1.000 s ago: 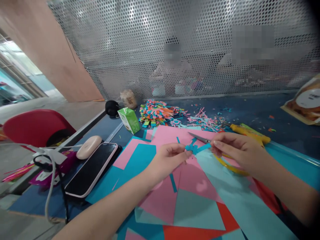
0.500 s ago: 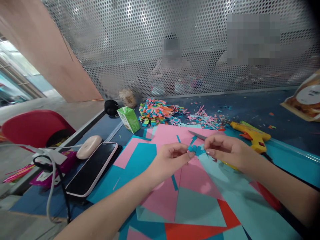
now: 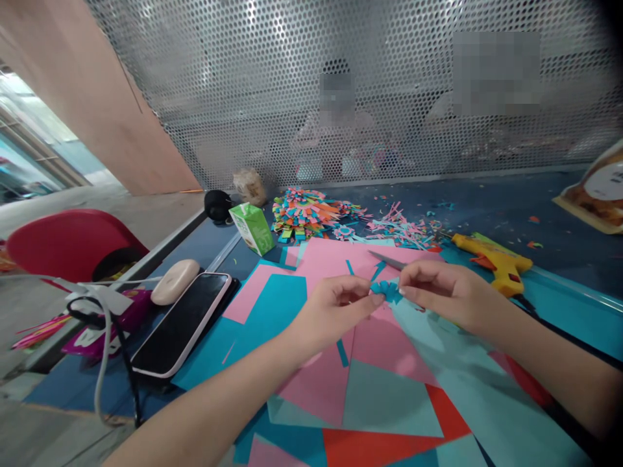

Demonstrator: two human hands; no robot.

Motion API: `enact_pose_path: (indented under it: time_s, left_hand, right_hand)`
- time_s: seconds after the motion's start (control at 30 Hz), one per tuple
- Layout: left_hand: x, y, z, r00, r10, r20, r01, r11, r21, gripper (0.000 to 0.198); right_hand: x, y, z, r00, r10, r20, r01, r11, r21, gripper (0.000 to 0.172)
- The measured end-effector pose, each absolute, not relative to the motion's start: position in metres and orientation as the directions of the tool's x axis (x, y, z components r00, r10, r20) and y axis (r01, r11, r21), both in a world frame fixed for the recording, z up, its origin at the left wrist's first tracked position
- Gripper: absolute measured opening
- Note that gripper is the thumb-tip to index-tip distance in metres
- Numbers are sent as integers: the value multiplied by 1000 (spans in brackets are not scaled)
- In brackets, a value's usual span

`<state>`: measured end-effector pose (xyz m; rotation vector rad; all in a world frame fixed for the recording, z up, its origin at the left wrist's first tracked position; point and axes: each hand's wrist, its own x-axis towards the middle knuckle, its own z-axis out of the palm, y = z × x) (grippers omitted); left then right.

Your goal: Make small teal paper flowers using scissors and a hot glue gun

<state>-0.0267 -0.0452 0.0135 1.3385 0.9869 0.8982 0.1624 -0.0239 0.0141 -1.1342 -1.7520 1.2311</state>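
Left hand and right hand pinching 1 blue paper flower between them, fingers nearly closed, 1 scissors blade at right hand's 10 o'clock (can't tell if held).

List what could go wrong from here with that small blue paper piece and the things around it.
1. The left hand and right hand both pinch the small blue paper piece, so an uneven pull might crease or tear it.
2. A scissors blade lies just beyond the right fingers, which could brush it.
3. The loose blue strip near the left forearm might get swept aside.
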Motion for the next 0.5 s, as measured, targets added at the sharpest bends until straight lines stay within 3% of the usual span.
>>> enact_pose_path:
  time_s: [0.5]
  left_hand:
    - [-25,-45,12,331,941,-72,29,66,997,27]
  right_hand:
    - [162,-27,18,-363,923,130,374,272,-887,21]
